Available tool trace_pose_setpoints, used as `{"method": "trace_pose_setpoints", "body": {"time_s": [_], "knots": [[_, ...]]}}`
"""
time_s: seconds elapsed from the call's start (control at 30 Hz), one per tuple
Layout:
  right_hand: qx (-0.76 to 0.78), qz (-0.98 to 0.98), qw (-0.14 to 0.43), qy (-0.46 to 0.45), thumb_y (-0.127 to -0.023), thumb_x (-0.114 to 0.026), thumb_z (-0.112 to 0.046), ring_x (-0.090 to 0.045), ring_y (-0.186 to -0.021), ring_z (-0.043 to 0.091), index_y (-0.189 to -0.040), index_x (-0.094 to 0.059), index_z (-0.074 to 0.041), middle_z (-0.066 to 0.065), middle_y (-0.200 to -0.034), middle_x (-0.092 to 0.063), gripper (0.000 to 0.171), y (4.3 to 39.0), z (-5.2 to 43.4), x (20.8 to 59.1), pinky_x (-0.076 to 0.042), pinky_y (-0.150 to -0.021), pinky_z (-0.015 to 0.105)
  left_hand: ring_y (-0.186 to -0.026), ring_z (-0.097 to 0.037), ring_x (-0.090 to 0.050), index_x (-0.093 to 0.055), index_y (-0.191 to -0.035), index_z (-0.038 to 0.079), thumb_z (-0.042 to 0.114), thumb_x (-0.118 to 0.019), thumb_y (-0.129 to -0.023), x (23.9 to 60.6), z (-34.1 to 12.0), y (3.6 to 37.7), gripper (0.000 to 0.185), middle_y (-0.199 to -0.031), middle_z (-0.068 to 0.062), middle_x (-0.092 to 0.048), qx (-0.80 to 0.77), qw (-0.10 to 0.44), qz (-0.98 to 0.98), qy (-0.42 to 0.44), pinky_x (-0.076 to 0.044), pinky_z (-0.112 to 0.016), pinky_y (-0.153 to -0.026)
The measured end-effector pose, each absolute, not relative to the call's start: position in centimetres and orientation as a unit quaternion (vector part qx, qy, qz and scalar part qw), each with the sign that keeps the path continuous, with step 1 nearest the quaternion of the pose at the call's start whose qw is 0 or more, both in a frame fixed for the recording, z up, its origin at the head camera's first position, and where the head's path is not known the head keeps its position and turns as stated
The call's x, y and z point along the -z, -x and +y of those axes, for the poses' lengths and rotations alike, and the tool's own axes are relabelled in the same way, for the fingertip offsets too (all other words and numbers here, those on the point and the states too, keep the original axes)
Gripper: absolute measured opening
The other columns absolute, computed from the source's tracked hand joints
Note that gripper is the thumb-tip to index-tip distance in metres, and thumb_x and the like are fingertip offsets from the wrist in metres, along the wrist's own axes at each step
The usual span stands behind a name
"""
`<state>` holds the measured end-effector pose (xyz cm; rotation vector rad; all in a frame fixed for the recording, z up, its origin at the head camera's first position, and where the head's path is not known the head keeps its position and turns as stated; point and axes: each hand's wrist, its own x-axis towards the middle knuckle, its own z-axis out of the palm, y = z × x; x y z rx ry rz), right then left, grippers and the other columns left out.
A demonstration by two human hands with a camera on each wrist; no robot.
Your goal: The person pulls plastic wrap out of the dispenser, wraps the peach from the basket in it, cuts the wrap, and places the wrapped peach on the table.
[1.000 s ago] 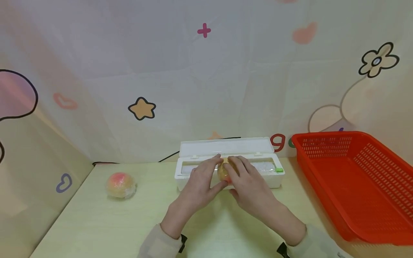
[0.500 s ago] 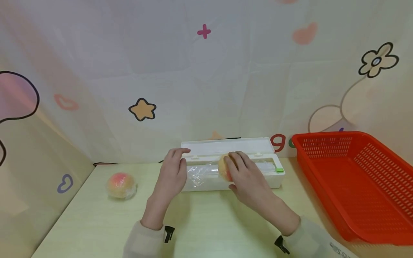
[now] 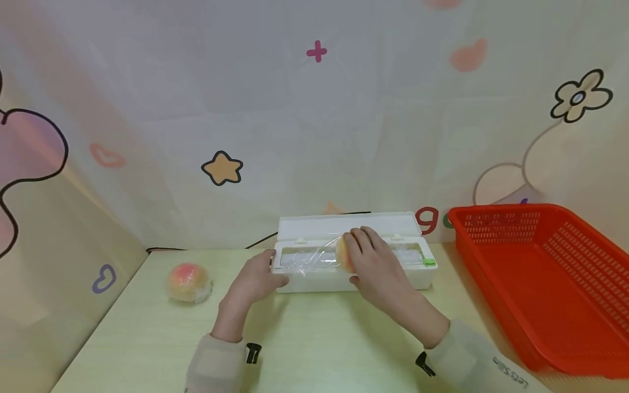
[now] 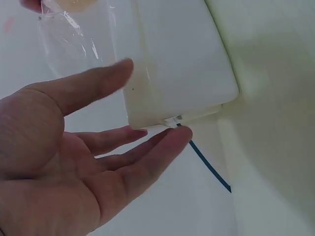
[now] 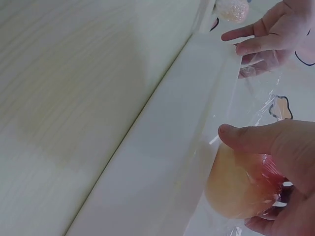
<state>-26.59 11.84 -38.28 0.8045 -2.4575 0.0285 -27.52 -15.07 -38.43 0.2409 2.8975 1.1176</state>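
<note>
— Right hand (image 3: 378, 270) is wrapped around the peach (image 3: 342, 255), holding it on the cling film (image 3: 314, 257) over the open white dispenser box (image 3: 354, 275).

— And the left hand (image 3: 253, 281)? Fingers relaxed and straight, braced against the box's left end, gripping nothing.

Glossy clear film (image 3: 314, 256), smooth white plastic box (image 3: 314, 281), matt wood-grain table (image 3: 314, 338).
</note>
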Motion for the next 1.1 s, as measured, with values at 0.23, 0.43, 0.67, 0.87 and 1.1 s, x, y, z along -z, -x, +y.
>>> {"method": "trace_pose_setpoints", "body": {"time_s": [0.23, 0.43, 0.67, 0.87, 1.1], "knots": [[-0.006, -0.915, 0.280, -0.289, -0.065, -0.100, -0.016, -0.048, -0.128, 0.043, -0.139, -0.048, 0.009, 0.025, -0.135, -0.053, 0.093, 26.9, 11.7, 38.5, -0.040, -0.110, 0.049, -0.102, -0.032, -0.063, -0.051, -0.136, -0.010, 0.023, -0.083, -0.088, 38.8, -14.5, 27.7, 0.066, -0.119, -0.020, -0.066, -0.355, 0.008, 0.933, -0.060, -0.052, -0.050, -0.088], [-0.002, -0.910, 0.292, -0.293, -0.068, -0.096, -0.006, -0.051, -0.125, 0.042, -0.137, -0.051, 0.009, 0.024, -0.131, -0.056, 0.084, 27.3, 11.6, 38.5, -0.044, -0.107, 0.049, -0.104, -0.033, -0.062, -0.046, -0.139, -0.013, 0.034, -0.079, -0.092, 38.9, -14.2, 27.8, 0.075, -0.123, -0.024, -0.063, -0.341, 0.010, 0.939, -0.051, -0.052, -0.050, -0.090], [0.012, -0.912, 0.278, -0.300, -0.071, -0.094, -0.008, -0.052, -0.126, 0.043, -0.137, -0.052, 0.009, 0.025, -0.132, -0.057, 0.080, 27.5, 11.6, 38.2, -0.043, -0.108, 0.049, -0.089, -0.032, -0.060, -0.051, -0.125, -0.014, 0.033, -0.076, -0.095, 39.3, -13.8, 27.9, 0.061, -0.103, -0.021, -0.063, -0.328, -0.014, 0.942, -0.065, -0.052, -0.047, -0.079], [0.011, -0.911, 0.277, -0.305, -0.073, -0.092, -0.008, -0.053, -0.124, 0.042, -0.136, -0.053, 0.009, 0.024, -0.130, -0.058, 0.076, 27.4, 11.8, 37.9, -0.044, -0.107, 0.049, -0.074, -0.026, -0.051, -0.052, -0.112, -0.010, 0.031, -0.078, -0.094, 39.4, -13.4, 27.8, 0.052, -0.085, -0.012, -0.055, -0.311, -0.025, 0.948, -0.067, -0.046, -0.039, -0.065], [-0.003, -0.901, 0.298, -0.314, -0.073, -0.090, -0.005, -0.057, -0.120, 0.043, -0.133, -0.056, 0.009, 0.024, -0.127, -0.061, 0.071, 27.7, 11.9, 37.5, -0.049, -0.102, 0.050, -0.093, -0.037, -0.062, -0.050, -0.129, -0.015, 0.036, -0.076, -0.095, 39.3, -13.2, 27.6, 0.068, -0.105, -0.023, -0.061, -0.277, -0.032, 0.957, -0.077, -0.053, -0.051, -0.082]]}}
